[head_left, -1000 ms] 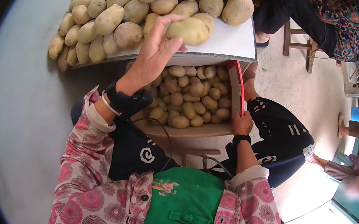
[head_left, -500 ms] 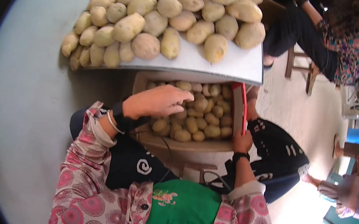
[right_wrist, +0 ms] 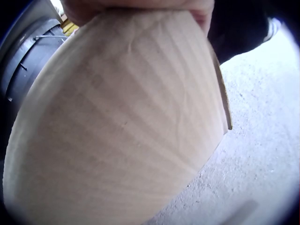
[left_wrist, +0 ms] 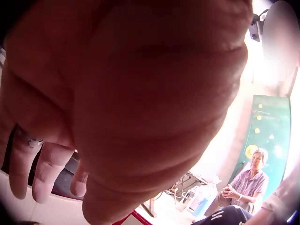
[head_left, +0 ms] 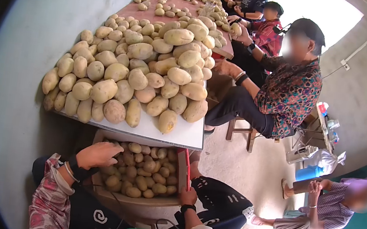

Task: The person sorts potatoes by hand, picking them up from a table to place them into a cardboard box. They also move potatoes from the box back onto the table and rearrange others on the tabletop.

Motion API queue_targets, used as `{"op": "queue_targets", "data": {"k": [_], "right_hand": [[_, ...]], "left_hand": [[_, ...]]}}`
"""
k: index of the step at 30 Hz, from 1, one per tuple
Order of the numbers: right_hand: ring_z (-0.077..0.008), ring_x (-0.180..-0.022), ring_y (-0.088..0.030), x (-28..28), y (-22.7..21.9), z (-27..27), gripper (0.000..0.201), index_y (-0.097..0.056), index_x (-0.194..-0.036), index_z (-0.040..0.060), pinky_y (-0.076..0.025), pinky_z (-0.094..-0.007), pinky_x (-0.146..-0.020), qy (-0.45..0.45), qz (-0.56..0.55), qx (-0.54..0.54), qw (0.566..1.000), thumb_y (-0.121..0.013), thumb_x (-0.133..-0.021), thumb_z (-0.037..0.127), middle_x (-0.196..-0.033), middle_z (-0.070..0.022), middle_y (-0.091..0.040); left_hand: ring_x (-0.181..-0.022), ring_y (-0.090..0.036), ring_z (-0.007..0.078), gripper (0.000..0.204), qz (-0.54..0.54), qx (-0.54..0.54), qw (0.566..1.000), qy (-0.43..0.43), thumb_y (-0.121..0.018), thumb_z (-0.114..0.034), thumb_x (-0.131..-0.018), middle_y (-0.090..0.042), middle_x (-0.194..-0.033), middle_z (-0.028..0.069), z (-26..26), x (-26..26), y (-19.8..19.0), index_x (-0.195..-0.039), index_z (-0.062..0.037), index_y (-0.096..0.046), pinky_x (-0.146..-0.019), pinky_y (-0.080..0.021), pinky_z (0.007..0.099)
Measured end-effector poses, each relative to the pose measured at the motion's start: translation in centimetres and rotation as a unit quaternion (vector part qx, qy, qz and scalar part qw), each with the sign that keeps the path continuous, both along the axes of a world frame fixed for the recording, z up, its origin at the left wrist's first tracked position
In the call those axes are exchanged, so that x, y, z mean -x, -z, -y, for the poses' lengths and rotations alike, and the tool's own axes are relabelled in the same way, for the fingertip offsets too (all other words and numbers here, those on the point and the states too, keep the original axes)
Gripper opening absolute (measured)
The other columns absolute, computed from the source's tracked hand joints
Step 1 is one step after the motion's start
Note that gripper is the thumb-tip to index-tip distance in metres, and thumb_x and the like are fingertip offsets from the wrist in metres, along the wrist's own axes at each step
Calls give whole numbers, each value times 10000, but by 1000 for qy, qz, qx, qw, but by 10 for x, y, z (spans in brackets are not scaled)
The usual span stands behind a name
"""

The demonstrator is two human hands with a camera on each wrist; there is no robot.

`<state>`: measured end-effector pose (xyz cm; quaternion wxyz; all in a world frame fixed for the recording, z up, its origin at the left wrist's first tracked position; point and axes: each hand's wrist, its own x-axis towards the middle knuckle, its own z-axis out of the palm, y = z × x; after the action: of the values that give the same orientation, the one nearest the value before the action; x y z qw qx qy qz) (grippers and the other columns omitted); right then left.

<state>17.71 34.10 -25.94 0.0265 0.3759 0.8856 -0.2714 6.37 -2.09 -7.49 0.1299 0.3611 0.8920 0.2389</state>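
Observation:
In the head view, the left hand (head_left: 98, 154) hovers over the left side of a cardboard box (head_left: 135, 200) of potatoes (head_left: 141, 182), palm down and fingers extended. Its palm and loosely spread fingers fill much of the left wrist view, holding nothing. The right hand (head_left: 189, 196) grips the red-edged right side (head_left: 183, 167) of the box. Brown cardboard (right_wrist: 122, 122) spans the right wrist view, with part of the right hand (right_wrist: 150, 5) curled over its top edge. Above the box, larger potatoes (head_left: 117, 72) are heaped on a white table (head_left: 162, 136).
A person in a patterned shirt (head_left: 291, 89) sits right of the table, with others farther along it. Another seated person (head_left: 326, 209) is at lower right. A wooden stool (head_left: 250, 139), a blue bucket (head_left: 309, 173) and a wall (head_left: 16, 78) are also in view.
The left hand let go of a potato at the table's front edge and moved back over the box. The head view has tilted up along the table. The right hand still grips the box.

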Motion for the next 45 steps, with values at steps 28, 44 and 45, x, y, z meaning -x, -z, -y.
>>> {"op": "queue_targets", "data": {"k": [28,44,45], "right_hand": [[-349,-1030,-481,172,-190,131,522,-476,-1148,88,-419,-418,-854,-280,-346,-106,889,-698,-688,194,-1089,-168,-505],[-331,-940,-533,162,-166,123,488,-495,-1089,57,-419,-393,-841,-294,-420,-49,857,-650,-652,208,-987,-158,-558],[-331,-940,-533,163,-166,123,488,-495,-1089,57,-419,-393,-841,-296,-421,-44,856,-650,-652,208,-987,-158,-558]], "left_hand": [[-688,-599,238,204,-184,-240,891,-339,-573,19,-740,-597,-779,150,98,-11,-72,-943,31,-553,-638,-474,303],[-694,-584,224,212,-160,-233,889,-361,-577,33,-722,-591,-782,141,107,-18,-64,-932,38,-552,-660,-470,302],[-694,-584,224,212,-162,-229,888,-365,-577,33,-722,-591,-782,141,108,-17,-65,-932,38,-552,-660,-470,302]]}}
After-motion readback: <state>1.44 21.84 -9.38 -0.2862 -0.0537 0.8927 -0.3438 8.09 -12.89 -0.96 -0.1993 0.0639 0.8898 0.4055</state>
